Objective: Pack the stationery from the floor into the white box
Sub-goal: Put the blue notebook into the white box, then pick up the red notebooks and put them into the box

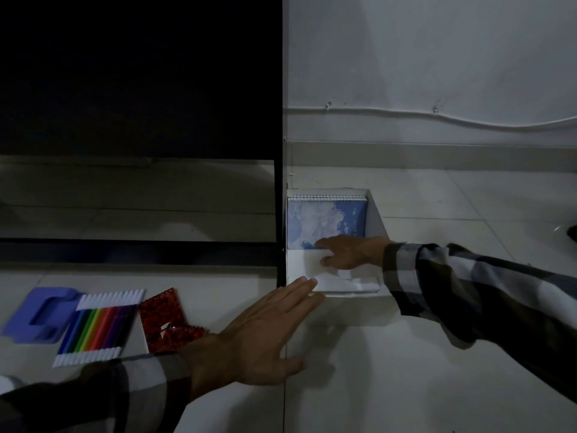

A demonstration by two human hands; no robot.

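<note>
The white box (pixel 376 220) stands on the floor tiles by a dark frame, and a blue spiral notebook (pixel 324 218) lies inside it at the far end. My right hand (pixel 343 253) reaches into the box, fingers resting on the notebook's near edge and on the white bottom. My left hand (pixel 259 339) is stretched flat over the floor, its fingertips touching the box's near left corner. To the left on the floor lie a pack of coloured felt pens (pixel 98 326), a red glittery notebook (pixel 165 323) and a purple plastic holder (pixel 39 314).
A black-framed glass panel (pixel 137 120) fills the upper left, its post (pixel 278 214) right against the box's left side. A white wall with a cable (pixel 437 115) runs behind. A dark object (pixel 572 232) shows at the right edge.
</note>
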